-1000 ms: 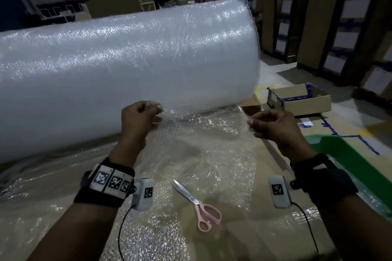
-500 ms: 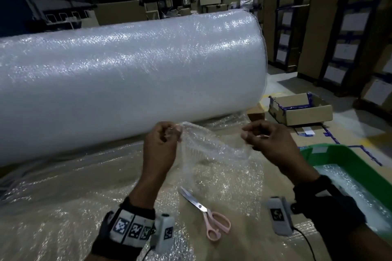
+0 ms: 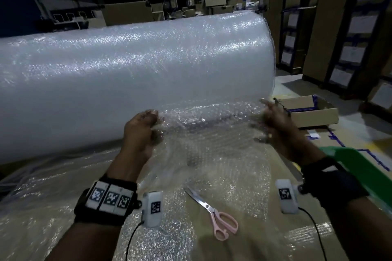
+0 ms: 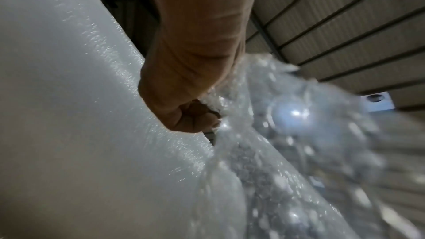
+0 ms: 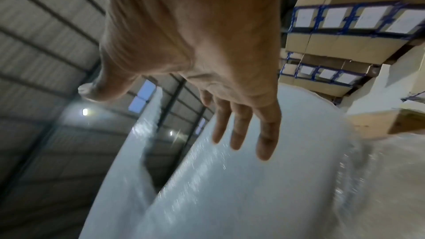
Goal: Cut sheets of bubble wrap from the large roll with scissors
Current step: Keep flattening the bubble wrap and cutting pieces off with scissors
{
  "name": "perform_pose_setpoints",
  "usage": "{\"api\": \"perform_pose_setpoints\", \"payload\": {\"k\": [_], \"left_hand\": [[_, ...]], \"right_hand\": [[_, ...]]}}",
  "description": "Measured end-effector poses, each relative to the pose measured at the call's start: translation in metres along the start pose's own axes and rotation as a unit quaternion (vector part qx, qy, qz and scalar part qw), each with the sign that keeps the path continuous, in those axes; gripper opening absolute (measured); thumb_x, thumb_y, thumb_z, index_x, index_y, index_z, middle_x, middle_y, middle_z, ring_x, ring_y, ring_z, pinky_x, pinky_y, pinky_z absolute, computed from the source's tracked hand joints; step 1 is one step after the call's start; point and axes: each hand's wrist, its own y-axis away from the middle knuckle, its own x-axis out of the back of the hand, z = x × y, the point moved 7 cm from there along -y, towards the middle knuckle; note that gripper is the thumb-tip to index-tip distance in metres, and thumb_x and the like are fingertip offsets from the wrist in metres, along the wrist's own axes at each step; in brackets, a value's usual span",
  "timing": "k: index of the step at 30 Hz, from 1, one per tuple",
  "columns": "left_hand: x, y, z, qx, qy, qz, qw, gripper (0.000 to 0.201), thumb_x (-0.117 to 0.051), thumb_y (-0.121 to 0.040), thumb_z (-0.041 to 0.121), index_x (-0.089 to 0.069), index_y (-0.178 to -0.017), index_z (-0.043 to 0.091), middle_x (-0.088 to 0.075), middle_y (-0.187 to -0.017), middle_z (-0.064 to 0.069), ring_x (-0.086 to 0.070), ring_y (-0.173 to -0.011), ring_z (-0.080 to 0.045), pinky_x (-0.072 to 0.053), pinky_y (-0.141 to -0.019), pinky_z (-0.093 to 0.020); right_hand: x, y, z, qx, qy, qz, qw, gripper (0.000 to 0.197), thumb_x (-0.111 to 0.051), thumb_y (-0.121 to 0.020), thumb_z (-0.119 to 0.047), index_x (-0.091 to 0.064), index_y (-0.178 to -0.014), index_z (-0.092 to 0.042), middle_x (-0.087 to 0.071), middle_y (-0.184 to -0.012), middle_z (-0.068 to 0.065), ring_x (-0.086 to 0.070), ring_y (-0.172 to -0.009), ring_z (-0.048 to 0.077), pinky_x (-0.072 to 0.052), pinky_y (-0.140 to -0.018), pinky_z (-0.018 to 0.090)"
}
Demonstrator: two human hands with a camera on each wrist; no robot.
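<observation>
The large roll of bubble wrap (image 3: pixel 131 74) lies across the table. A loose clear sheet (image 3: pixel 212 125) hangs from it toward me. My left hand (image 3: pixel 154 118) grips the sheet's near edge in a fist, and the left wrist view shows that left hand (image 4: pixel 190 117) with crumpled wrap (image 4: pixel 287 134) bunched in it. My right hand (image 3: pixel 269 116) is blurred at the roll's right end. In the right wrist view this right hand (image 5: pixel 230 101) has straight, spread fingers and holds nothing, just over the roll (image 5: pixel 230 197). Pink-handled scissors (image 3: pixel 214 214) lie shut on the table between my wrists.
More bubble wrap covers the brown cardboard table top (image 3: pixel 275 246). A green bin (image 3: pixel 360 167) stands at the right edge. An open carton (image 3: pixel 311 112) sits on the floor beyond it. Stacked cartons on racks (image 3: pixel 350 27) fill the right and back.
Both hands have moved apart and up toward the roll, spreading the sheet wide. My right hand let go of the sheet edge and opened. The scissors have not moved.
</observation>
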Motion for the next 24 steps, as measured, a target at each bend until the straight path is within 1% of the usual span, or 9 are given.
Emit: {"api": "perform_pose_setpoints", "payload": {"k": [2,4,6,11,16,18,20,22,24], "left_hand": [[0.008,-0.006,-0.018,0.028,-0.023,0.018,0.999,0.009,-0.068,-0.101,0.014,-0.068,-0.093,0.018,-0.069,-0.080,-0.005,-0.052,-0.054,-0.017,-0.043,-0.050,-0.020],[0.020,-0.008,-0.034,0.044,-0.039,0.027,0.998,0.012,-0.066,-0.101,0.013,-0.067,-0.090,0.018,-0.067,-0.070,-0.003,-0.051,-0.049,-0.016,-0.041,-0.053,-0.022],[0.033,-0.010,-0.045,0.058,-0.045,0.027,0.997,0.014,-0.064,-0.101,0.010,-0.065,-0.088,0.016,-0.064,-0.073,-0.007,-0.050,-0.042,-0.015,-0.036,-0.046,-0.019],[0.042,-0.012,-0.048,0.078,-0.075,-0.023,0.994,0.003,-0.068,-0.099,0.010,-0.068,-0.098,0.013,-0.068,-0.078,-0.008,-0.063,-0.053,-0.023,-0.042,-0.042,-0.021],[0.052,-0.014,-0.072,0.119,-0.183,-0.042,0.975,0.021,-0.066,-0.098,0.005,-0.068,-0.119,0.007,-0.076,-0.106,-0.025,-0.069,-0.066,-0.023,-0.051,-0.063,-0.031],[0.048,-0.016,-0.068,0.064,-0.253,-0.045,0.964,0.041,-0.079,-0.090,0.014,-0.064,-0.128,0.012,-0.074,-0.109,-0.018,-0.070,-0.081,-0.020,-0.050,-0.068,-0.030],[0.031,-0.012,-0.050,-0.033,-0.277,-0.092,0.956,0.075,-0.091,-0.071,0.035,-0.059,-0.137,0.021,-0.067,-0.126,-0.005,-0.067,-0.108,-0.017,-0.054,-0.079,-0.031],[0.000,-0.005,-0.034,-0.089,-0.275,-0.187,0.939,0.092,-0.094,-0.060,0.048,-0.056,-0.143,0.035,-0.061,-0.141,0.007,-0.058,-0.130,-0.009,-0.053,-0.095,-0.031],[-0.037,0.006,-0.030,-0.086,-0.293,-0.308,0.901,0.105,-0.099,-0.058,0.053,-0.047,-0.149,0.049,-0.052,-0.152,0.017,-0.047,-0.140,0.002,-0.047,-0.107,-0.033]], "right_hand": [[-0.018,0.008,0.035,-0.041,0.034,-0.019,0.998,0.095,-0.093,-0.065,-0.057,-0.056,-0.145,-0.021,-0.075,-0.124,0.006,-0.074,-0.109,0.026,-0.059,-0.087,0.048],[-0.025,0.011,0.054,-0.053,0.034,0.017,0.998,0.057,-0.089,-0.078,-0.037,-0.068,-0.119,-0.002,-0.078,-0.095,0.009,-0.074,-0.081,0.023,-0.058,-0.068,0.033],[-0.023,0.011,0.061,-0.070,0.017,0.059,0.996,0.028,-0.077,-0.091,-0.022,-0.069,-0.107,0.000,-0.075,-0.081,0.004,-0.067,-0.062,0.018,-0.049,-0.053,0.025],[-0.014,-0.004,0.046,-0.042,0.070,0.066,0.994,0.024,-0.077,-0.093,-0.027,-0.070,-0.100,-0.004,-0.070,-0.081,0.007,-0.055,-0.051,0.015,-0.037,-0.047,0.025],[-0.020,-0.024,0.022,0.021,0.202,0.070,0.977,0.015,-0.072,-0.099,-0.023,-0.075,-0.106,-0.011,-0.075,-0.089,0.018,-0.063,-0.061,0.017,-0.044,-0.049,0.026],[-0.030,-0.026,-0.002,0.075,0.266,0.041,0.960,0.014,-0.069,-0.100,-0.019,-0.075,-0.106,-0.007,-0.075,-0.086,0.018,-0.066,-0.066,0.015,-0.049,-0.051,0.023],[-0.050,-0.021,-0.031,0.127,0.337,-0.037,0.932,0.017,-0.069,-0.100,-0.019,-0.076,-0.105,-0.004,-0.075,-0.082,0.014,-0.067,-0.067,0.007,-0.051,-0.055,0.019],[-0.074,-0.014,-0.051,0.143,0.392,-0.146,0.897,0.017,-0.068,-0.101,-0.025,-0.076,-0.105,-0.011,-0.074,-0.082,0.009,-0.069,-0.070,0.008,-0.054,-0.061,0.020],[-0.096,-0.008,-0.063,0.143,0.418,-0.238,0.865,0.012,-0.067,-0.101,-0.031,-0.075,-0.105,-0.023,-0.074,-0.085,0.005,-0.070,-0.077,0.015,-0.057,-0.067,0.026]]}}
